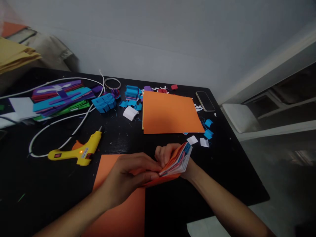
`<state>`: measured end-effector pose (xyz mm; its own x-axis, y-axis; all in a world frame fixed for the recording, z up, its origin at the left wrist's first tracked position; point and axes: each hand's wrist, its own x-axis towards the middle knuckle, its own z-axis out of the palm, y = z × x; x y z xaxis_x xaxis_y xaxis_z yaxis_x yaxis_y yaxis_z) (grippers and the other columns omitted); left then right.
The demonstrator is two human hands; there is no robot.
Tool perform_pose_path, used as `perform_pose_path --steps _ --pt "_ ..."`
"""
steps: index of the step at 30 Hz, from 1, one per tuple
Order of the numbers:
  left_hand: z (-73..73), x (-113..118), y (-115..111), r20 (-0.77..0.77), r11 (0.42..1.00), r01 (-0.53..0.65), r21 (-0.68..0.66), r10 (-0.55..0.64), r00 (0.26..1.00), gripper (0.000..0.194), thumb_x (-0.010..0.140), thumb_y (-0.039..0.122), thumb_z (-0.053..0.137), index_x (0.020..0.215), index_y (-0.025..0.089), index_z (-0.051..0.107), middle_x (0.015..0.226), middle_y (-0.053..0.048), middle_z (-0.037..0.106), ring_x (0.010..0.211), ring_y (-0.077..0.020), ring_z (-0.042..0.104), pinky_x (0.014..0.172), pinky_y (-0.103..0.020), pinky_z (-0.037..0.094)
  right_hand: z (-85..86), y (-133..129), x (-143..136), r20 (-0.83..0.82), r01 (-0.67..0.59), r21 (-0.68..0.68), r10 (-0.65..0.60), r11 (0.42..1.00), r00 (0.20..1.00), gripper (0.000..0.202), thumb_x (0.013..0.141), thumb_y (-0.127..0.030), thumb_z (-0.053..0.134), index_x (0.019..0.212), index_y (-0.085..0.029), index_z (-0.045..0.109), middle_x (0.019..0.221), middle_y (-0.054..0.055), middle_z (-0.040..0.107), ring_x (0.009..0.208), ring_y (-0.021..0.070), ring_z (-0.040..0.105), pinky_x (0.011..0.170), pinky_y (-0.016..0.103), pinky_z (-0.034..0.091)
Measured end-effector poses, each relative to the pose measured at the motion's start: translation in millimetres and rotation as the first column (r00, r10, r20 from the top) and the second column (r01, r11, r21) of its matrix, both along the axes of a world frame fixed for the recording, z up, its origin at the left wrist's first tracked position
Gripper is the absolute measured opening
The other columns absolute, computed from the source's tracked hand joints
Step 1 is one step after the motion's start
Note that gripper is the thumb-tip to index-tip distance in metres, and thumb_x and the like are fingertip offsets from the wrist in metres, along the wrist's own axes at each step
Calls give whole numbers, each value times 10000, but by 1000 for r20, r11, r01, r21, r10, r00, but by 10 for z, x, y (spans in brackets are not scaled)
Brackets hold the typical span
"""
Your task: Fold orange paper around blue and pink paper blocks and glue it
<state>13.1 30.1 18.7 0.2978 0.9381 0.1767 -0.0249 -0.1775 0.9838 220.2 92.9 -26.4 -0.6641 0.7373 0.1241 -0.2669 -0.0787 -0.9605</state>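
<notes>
Between my hands, above the near part of the table, is a folded paper booklet point(178, 161) with an orange cover and white, pink and blue layers fanned at its right end. My left hand point(132, 176) pinches its left edge between thumb and fingers. Around its far side curl the fingers of my right hand point(167, 154), whose palm is partly hidden behind the paper. Below my left hand lies an orange sheet point(123, 210) on the black table. A larger orange sheet point(170, 113), with other paper under it, lies beyond my hands.
A yellow glue gun point(84, 151) with a lit orange light lies at left, near a looping white cable point(32, 141). Coloured paper strips point(61, 97), blue folded pieces point(105, 102), a tape ring point(112, 83) and a phone point(205, 101) sit farther back. White scraps point(192, 140) lie beyond my right hand.
</notes>
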Motion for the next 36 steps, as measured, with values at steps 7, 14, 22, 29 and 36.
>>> perform_pose_path --steps 7,14,22,29,36 --pt "-26 -12 -9 -144 967 -2 255 40 989 300 866 253 849 1151 214 763 1130 -77 809 1013 -180 777 869 -245 623 43 -15 -56 -236 49 -219 -102 974 966 452 808 -588 830 597 -255 611 578 -25 576 623 163 491 631 302 427" --pt "-100 -29 -23 -250 885 -42 464 176 952 265 963 169 723 1226 189 700 1146 -84 809 1023 -158 787 858 -211 630 -3 10 -75 -219 128 -230 -180 965 959 554 787 -654 814 561 -261 497 542 -37 470 657 184 495 701 329 478" --pt "96 -203 69 -467 781 116 614 241 851 216 1054 160 547 1254 137 627 1029 -107 793 832 -156 781 689 -227 614 97 36 142 -5 310 -180 -316 933 949 492 542 -256 1042 885 -273 690 824 -49 720 756 163 681 666 285 579" --pt "144 -223 106 -592 807 275 523 113 798 286 1107 265 443 1265 129 638 975 -106 769 773 -166 756 619 -242 607 512 -72 540 314 179 498 -369 849 875 356 832 -148 862 1145 -257 732 1026 29 796 949 175 767 858 324 628" --pt "46 -254 -5 -643 768 293 570 195 741 316 1068 210 539 1357 122 631 1172 -153 753 1003 -219 773 789 -305 666 516 -240 595 291 75 713 -392 697 873 189 956 -117 719 1085 -240 783 1056 49 798 949 172 783 825 321 674"
